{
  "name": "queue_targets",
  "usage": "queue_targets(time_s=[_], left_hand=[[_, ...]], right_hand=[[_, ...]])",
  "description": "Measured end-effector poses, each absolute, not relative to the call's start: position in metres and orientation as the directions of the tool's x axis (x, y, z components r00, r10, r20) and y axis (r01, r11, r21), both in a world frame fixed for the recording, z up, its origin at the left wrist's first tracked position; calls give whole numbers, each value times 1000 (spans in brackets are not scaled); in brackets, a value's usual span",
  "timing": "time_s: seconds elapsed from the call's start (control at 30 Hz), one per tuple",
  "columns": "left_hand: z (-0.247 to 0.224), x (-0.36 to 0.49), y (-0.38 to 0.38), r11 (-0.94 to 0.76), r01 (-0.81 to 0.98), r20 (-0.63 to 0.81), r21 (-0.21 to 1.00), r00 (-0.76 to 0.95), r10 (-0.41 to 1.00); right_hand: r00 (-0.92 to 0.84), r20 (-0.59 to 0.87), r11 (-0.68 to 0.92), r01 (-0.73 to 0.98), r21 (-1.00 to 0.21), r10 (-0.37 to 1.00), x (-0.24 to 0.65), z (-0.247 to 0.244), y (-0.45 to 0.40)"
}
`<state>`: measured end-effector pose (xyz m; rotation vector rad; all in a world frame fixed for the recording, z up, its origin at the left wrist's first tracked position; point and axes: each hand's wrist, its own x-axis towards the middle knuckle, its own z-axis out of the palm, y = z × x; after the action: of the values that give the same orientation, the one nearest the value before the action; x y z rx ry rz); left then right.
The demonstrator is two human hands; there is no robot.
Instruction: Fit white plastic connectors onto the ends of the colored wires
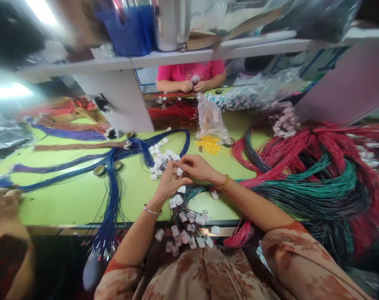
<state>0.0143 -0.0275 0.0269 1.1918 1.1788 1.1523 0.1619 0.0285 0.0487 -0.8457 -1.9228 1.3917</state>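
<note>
My left hand (172,182) and my right hand (197,167) meet over the green table, with a small white connector (179,171) pinched between their fingertips. Silver and gold bracelets circle my wrists. Just beyond my fingers lies a heap of white connectors (164,159) near the end of a blue wire bundle (139,146). Below my hands, more white connectors on wires (185,237) hang over the table's front edge against my clothes. Which wire enters the pinched connector is hidden by my fingers.
Red, black and green wire bundles (320,183) cover the right side. Small yellow parts (209,144) lie beside a clear bag (211,116). Tape rolls (99,170) sit at left. A shelf (239,51) spans above. A person in pink (189,75) works opposite; another person's arm (8,221) is at left.
</note>
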Motion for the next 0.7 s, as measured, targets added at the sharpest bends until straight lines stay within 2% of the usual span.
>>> queue_targets(time_s=[0.07, 0.13, 0.2, 0.23, 0.27, 0.33, 0.4, 0.43, 0.53, 0.7], left_hand=[[26, 15, -28, 29, -67, -25, 997, 63, 998], [25, 15, -27, -34, -46, 34, 998, 11, 999], [25, 15, -26, -81, -6, 81, 997, -21, 996], [25, 14, -26, -93, 0, 93, 996, -25, 995], [25, 14, -25, -99, -6, 99, 995, -25, 995], [26, 13, -25, -96, -34, 95, 995, -26, 995], [25, 12, -25, -64, -61, 63, 996, -8, 998], [25, 12, -25, -41, -71, 42, 997, 11, 999], [25, 11, -25, -6, -106, 11, 994, 45, 999], [24, 7, -21, -2, -188, 4, 982, 13, 1000]], right_hand=[[-605, 31, 124, 113, -986, 796, 165, 43, 32], [-607, -12, 57, 95, -994, 794, 175, 42, 39], [-545, 13, 113, 151, -982, 838, 195, 43, 51], [-484, 46, 179, 232, -956, 874, 208, 43, 60], [-409, 88, 248, 356, -901, 908, 223, 42, 68], [-282, 148, 305, 668, -678, 948, 254, 38, 85], [-220, 96, 239, 853, -464, 971, 280, 29, 97], [-206, 56, 210, 891, -402, 977, 289, 24, 101], [-166, -17, 151, 933, -327, 986, 298, 8, 105], [-141, -5, 133, 948, -290, 990, 289, -3, 104]])
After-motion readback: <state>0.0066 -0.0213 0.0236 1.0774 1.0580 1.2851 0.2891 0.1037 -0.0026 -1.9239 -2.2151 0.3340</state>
